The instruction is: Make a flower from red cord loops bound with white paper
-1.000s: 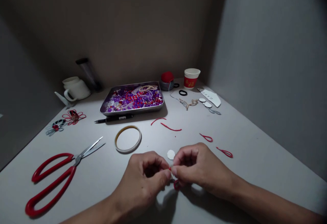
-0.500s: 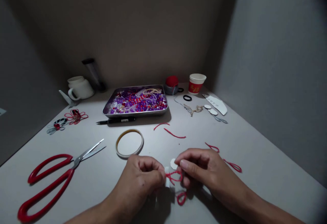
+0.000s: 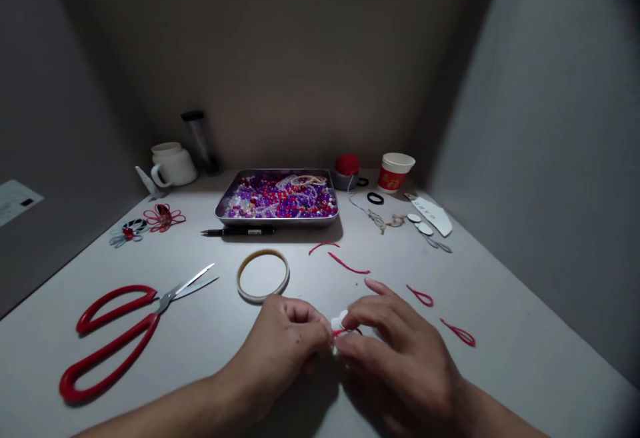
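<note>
A pale counter (image 3: 500,331) fills a dim walled corner, with open room along its near right edge, and at its back edge sit a metal tray of beads (image 3: 280,199) and a red paper cup (image 3: 395,171) whose print is too small to read. Red-handled scissors (image 3: 125,328) lie toward the left edge beside a tape ring (image 3: 263,274). At the near edge the left hand (image 3: 283,345) and right hand (image 3: 400,351) meet, each grip pinched narrow on a red cord (image 3: 345,333) with a small white disc (image 3: 339,321).

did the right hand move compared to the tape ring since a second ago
Yes. The right hand has spread flatter and lower over the red cord piece; it lies right of and nearer than the tape ring.
</note>
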